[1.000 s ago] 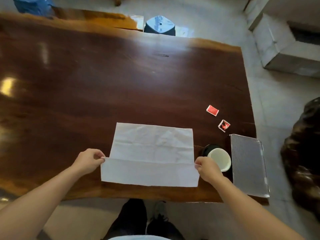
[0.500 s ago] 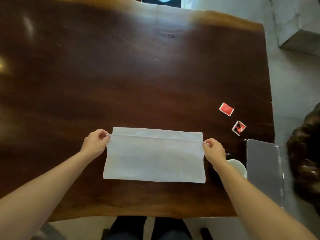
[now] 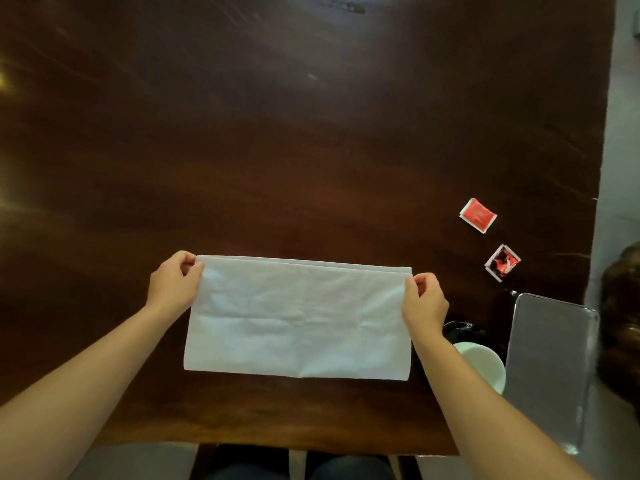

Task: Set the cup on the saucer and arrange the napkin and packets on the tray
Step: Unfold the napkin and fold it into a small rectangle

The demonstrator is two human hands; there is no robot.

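A white napkin (image 3: 298,320) lies folded in half on the dark wooden table, its doubled edges lined up at the far side. My left hand (image 3: 175,284) pinches the far left corner and my right hand (image 3: 424,303) pinches the far right corner. To the right, a white cup (image 3: 483,365) sits on a black saucer (image 3: 460,332), partly hidden by my right forearm. A metal tray (image 3: 550,362) lies at the table's right front corner. Two red packets (image 3: 478,215) (image 3: 502,262) rest beyond the tray.
The table's right edge (image 3: 601,161) runs close to the packets and the tray overhangs it slightly. A dark rounded object (image 3: 621,317) stands off the table to the right. The front edge (image 3: 277,445) is just above my knees.
Both hands carried the napkin's near edge away from me until it met the far edge, folding the napkin in half. The camera tilted down and closer to the table.
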